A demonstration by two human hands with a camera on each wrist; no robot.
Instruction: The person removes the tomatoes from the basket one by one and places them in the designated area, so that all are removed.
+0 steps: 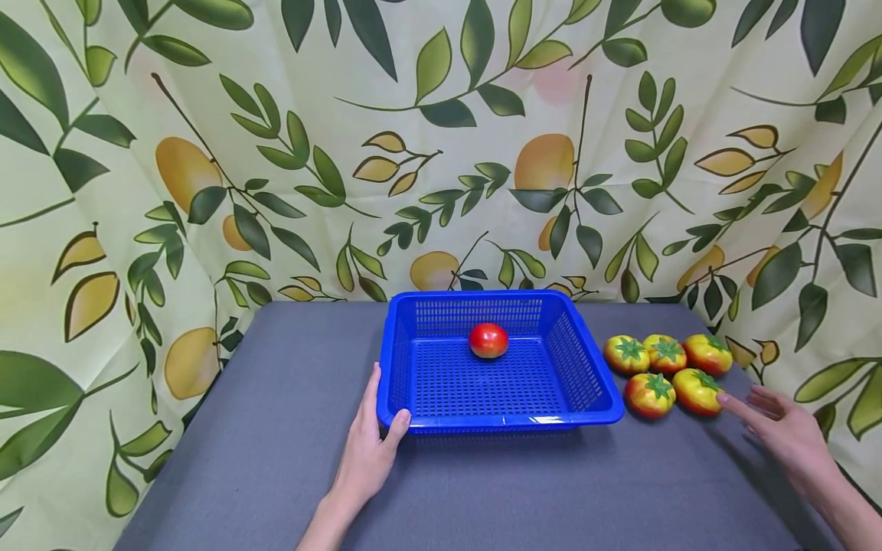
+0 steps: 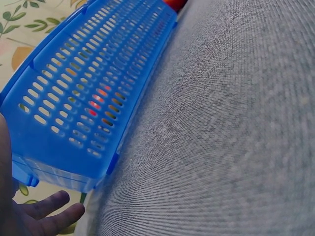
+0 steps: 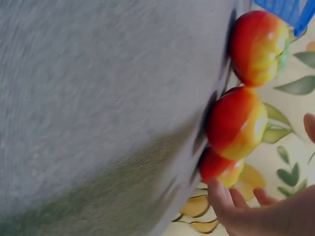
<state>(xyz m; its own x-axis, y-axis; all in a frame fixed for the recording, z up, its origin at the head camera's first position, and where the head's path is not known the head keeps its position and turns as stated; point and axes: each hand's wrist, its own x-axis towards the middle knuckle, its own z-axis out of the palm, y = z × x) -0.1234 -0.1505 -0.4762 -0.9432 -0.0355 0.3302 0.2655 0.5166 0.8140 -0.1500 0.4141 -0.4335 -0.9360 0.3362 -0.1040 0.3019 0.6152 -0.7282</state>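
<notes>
A blue plastic basket (image 1: pixel 503 419) with slatted sides stands on the grey table, a single red tomato (image 1: pixel 488 340) lying inside toward its back. My left hand (image 1: pixel 368 451) holds the basket's near left corner, thumb on the front rim and fingers along the left side. Right of the basket sit several red-and-yellow tomatoes (image 1: pixel 650 395) with green leafy tops. My right hand (image 1: pixel 788 428) is beside the nearest right tomato (image 1: pixel 698 391), index fingertip right at its edge. In the right wrist view the fingers (image 3: pixel 221 199) reach out with nothing held, near the tomatoes (image 3: pixel 236 123).
The grey cloth-covered table (image 1: pixel 276 459) extends left and in front of the basket. A leaf-and-fruit patterned curtain (image 1: pixel 441 153) hangs behind the table and along both sides. The tomatoes stand close to the table's right edge.
</notes>
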